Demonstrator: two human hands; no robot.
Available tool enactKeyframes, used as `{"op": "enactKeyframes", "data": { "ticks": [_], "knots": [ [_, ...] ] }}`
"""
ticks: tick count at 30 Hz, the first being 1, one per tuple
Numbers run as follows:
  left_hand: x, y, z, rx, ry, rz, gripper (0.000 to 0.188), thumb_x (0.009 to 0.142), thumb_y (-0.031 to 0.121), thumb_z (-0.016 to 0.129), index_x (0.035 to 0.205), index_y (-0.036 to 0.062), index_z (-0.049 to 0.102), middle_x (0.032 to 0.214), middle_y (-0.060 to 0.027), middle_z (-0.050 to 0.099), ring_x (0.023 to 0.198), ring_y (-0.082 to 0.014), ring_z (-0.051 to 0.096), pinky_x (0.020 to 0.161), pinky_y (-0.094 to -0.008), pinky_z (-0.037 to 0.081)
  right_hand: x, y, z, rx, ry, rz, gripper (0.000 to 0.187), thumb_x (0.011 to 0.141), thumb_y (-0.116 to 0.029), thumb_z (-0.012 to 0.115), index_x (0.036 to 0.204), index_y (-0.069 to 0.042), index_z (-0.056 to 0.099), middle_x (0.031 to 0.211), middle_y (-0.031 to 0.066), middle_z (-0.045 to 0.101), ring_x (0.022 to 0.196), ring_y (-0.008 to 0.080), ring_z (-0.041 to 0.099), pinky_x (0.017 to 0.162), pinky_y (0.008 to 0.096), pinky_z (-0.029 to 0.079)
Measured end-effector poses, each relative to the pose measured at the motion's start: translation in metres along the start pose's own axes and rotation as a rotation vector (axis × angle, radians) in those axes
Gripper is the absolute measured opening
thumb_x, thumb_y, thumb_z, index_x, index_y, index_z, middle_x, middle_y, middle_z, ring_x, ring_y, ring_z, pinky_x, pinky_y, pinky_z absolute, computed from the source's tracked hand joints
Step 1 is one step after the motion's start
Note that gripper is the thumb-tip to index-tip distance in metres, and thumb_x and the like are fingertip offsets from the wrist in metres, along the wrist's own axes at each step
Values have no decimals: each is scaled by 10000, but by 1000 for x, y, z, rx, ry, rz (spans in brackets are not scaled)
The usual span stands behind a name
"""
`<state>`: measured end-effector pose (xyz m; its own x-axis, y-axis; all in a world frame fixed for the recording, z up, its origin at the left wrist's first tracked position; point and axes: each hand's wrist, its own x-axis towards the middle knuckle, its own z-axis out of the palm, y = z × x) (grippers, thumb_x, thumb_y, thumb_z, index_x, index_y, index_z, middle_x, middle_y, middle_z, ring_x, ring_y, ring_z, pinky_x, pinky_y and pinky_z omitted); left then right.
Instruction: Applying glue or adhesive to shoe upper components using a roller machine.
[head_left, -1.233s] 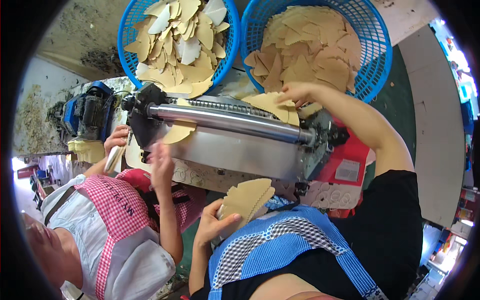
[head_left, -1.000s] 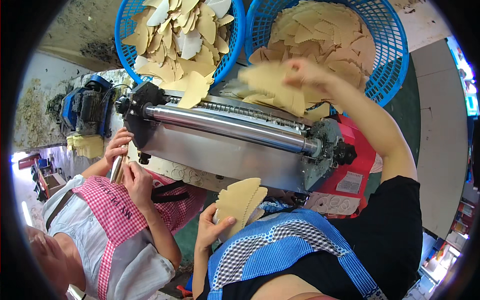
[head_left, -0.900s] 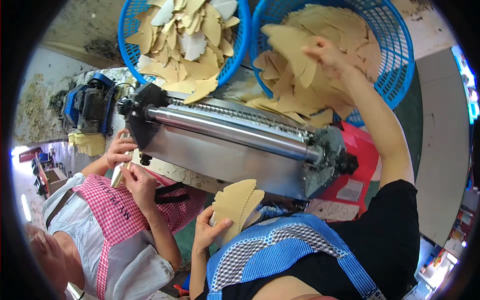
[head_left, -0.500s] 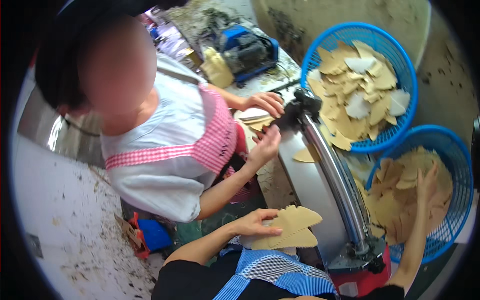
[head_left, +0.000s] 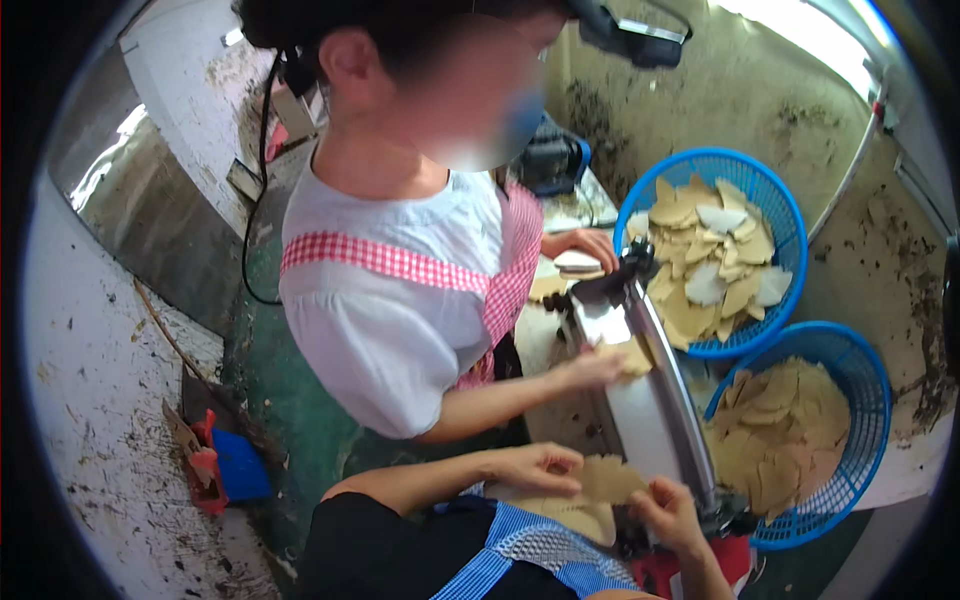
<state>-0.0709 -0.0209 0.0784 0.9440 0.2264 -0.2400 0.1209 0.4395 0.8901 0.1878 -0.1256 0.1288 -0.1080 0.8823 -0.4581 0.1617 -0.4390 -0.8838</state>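
My left hand (head_left: 535, 468) pinches one end of a flat tan piece with a notched edge (head_left: 612, 480). At its other end, the thumb and fingers of my right hand (head_left: 672, 514) close on the same piece. Several similar pale tan pieces (head_left: 575, 515) lie beneath it, against my blue checked apron (head_left: 560, 545). Just beyond my hands is a roller machine with a long metal roller (head_left: 672, 385) and a smooth metal plate (head_left: 640, 425). Across from me, a co-worker's hand (head_left: 595, 370) holds a tan piece (head_left: 628, 355) on that plate, close to the roller.
Two blue plastic baskets stand right of the machine: the far basket (head_left: 797, 225) holds tan and white pieces, the near basket (head_left: 880, 400) tan ones. The co-worker's other hand (head_left: 585, 245) rests by the machine's far end. A blue dustpan (head_left: 240, 465) lies on the left.
My right hand has come out of the near basket to meet my left hand at the tan piece. The co-worker's nearer hand has moved onto the plate. The view has shifted.
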Motion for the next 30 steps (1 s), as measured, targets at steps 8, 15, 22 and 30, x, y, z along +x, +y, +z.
{"op": "enactKeyframes", "data": {
  "ticks": [8,15,22,30],
  "knots": [
    [-18,20,-14,-2,376,54,167,913,203,588,851,48,568,761,57,537,699,-12,479,599,-178,414,28,-43,34,-20,147,-93,244,884,-159,591,683,-49,507,589,-45,467,563,25,407,482,210,317],
    [-3,11,-10,10,260,-78,234,936,254,558,888,25,568,775,43,560,699,-5,495,600,-167,423,7,6,51,131,302,-33,292,889,-243,598,702,-33,519,596,-66,404,569,22,357,479,215,306],
    [1,5,15,-48,216,-181,277,951,262,527,959,-2,612,795,16,621,689,-13,546,586,-169,455,-23,24,86,515,495,-12,285,924,-268,570,799,-17,621,611,-55,478,569,13,405,487,207,341],
    [13,8,3,77,28,-210,245,904,212,604,1017,-4,630,815,-8,644,714,-49,582,603,-189,483,-24,34,73,-81,673,-248,187,872,-136,606,934,39,636,684,56,565,618,105,502,574,263,416]
  ]
}}
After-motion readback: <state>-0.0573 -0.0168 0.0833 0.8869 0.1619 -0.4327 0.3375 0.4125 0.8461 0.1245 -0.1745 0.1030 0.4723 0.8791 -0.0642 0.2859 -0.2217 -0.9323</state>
